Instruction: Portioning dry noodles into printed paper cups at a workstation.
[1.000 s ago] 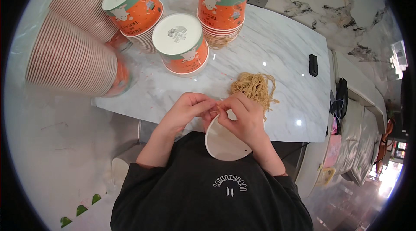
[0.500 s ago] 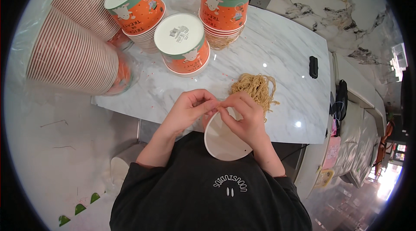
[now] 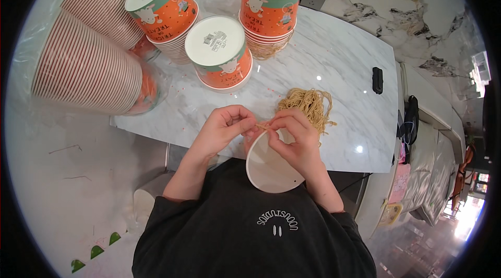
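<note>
Pinching a thin tan cord (image 3: 264, 126) between both sets of fingertips seems to be the step in hand, and it calls for a fine, even pull at the upper rim of the white-lined paper bucket (image 3: 269, 171). The left hand (image 3: 228, 128) has thumb and index finger pressed together on one side of the strand; the right hand (image 3: 293, 137) nips it just opposite, its other fingers curled. The bucket sits directly below the fingertips, mouth tilted up, resting against the black T-shirt (image 3: 214, 226). Letting the shirt steady it leaves both thumbs free; I'd pull gently and along the rim, since a sharp tug could tear card or bend the lip. Whether there is a knot under the fingertips I cannot tell.

The bucket's inside is smooth and matte, its edge round, with a small dark punched hole (image 3: 295, 181) below the right fingers. Just beyond those fingers lies a loose, limp skein of tan cord (image 3: 308, 105), looped and stringy, on the glossy, grey-veined marble-look tabletop (image 3: 349, 100). Farther ahead of the left fingers, an upturned orange-and-green paper bucket (image 3: 216, 42) shows a flat white disc of a base.
</note>
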`<state>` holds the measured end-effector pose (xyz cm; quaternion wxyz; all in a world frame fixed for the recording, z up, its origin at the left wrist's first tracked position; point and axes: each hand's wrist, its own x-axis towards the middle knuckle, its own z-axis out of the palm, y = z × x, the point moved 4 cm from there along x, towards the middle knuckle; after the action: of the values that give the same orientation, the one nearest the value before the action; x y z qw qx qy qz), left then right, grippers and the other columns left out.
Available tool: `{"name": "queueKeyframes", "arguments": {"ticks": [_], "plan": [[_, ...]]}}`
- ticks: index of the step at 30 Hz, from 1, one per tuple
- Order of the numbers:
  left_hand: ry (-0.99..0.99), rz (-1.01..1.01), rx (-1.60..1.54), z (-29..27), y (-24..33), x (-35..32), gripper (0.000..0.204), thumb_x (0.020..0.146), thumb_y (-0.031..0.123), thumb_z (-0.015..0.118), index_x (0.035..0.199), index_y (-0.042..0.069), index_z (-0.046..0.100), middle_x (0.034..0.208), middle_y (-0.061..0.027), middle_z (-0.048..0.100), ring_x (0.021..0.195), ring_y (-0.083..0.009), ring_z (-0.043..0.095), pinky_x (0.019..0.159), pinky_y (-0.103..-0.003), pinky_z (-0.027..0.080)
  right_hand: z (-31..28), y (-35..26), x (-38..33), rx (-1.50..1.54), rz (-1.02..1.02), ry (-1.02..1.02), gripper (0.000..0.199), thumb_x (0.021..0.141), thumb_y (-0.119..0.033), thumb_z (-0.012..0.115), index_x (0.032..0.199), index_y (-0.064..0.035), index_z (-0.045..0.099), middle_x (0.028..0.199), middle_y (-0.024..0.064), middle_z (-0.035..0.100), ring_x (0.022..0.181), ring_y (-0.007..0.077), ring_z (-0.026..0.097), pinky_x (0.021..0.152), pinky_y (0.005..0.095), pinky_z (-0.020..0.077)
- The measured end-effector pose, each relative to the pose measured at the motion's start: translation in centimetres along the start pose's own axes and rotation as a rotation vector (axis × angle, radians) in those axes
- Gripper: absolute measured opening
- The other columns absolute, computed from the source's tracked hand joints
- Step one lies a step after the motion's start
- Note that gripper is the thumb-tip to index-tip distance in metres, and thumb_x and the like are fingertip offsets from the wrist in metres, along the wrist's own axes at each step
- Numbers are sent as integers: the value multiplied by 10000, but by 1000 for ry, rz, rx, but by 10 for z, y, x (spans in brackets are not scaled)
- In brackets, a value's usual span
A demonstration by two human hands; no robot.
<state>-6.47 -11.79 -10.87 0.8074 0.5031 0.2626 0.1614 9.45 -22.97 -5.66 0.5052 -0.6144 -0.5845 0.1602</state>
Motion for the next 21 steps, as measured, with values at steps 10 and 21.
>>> {"name": "queueKeyframes", "arguments": {"ticks": [10,21], "plan": [[35,20,3,2,1,-1,107,1030,123,620,1027,18,640,932,-14,657,851,-77,595,783,-230,494,-1,0,-1,8,15,1,167,750,32,750,899,-20,694,943,87,650,815,255,679,709,340,558],[-18,-74,-424,2,-21,2,152,1056,171,592,1072,25,629,952,5,643,855,-68,599,800,-237,513,5,1,-1,17,17,3,165,740,31,752,881,-13,677,951,93,653,826,258,681,716,334,557]]}}
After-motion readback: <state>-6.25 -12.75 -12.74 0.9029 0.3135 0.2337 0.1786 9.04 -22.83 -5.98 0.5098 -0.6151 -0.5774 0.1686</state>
